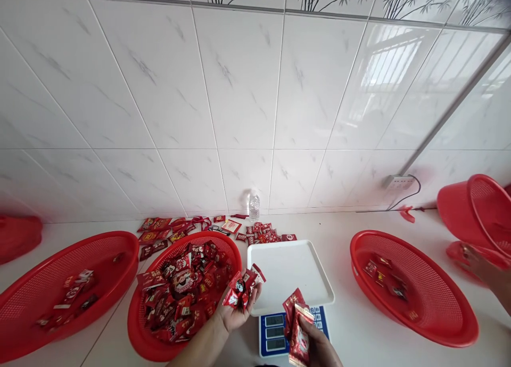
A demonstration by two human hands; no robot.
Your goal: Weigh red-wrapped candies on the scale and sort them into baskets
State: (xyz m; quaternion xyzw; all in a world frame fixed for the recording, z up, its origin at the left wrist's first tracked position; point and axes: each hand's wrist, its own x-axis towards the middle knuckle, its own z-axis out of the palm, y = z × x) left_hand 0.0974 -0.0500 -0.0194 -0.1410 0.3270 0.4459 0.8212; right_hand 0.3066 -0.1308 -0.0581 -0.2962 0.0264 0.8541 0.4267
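Observation:
My left hand point(236, 311) is palm up, fingers curled around several red candy packets point(242, 288), beside the middle red basket point(140, 324) full of red-wrapped candies. My right hand point(315, 345) grips a few longer red packets point(297, 327) above the blue kitchen scale point(275, 327). The scale's white tray point(289, 274) lies bare just beyond both hands.
A left red basket point(120, 244) holds a few packets; a right red basket point(439, 324) holds a few more. Loose packets point(263, 234) and a water bottle point(254, 205) sit by the tiled wall. Another person's hand point(485, 268) reaches by stacked red baskets point(475, 212) at far right.

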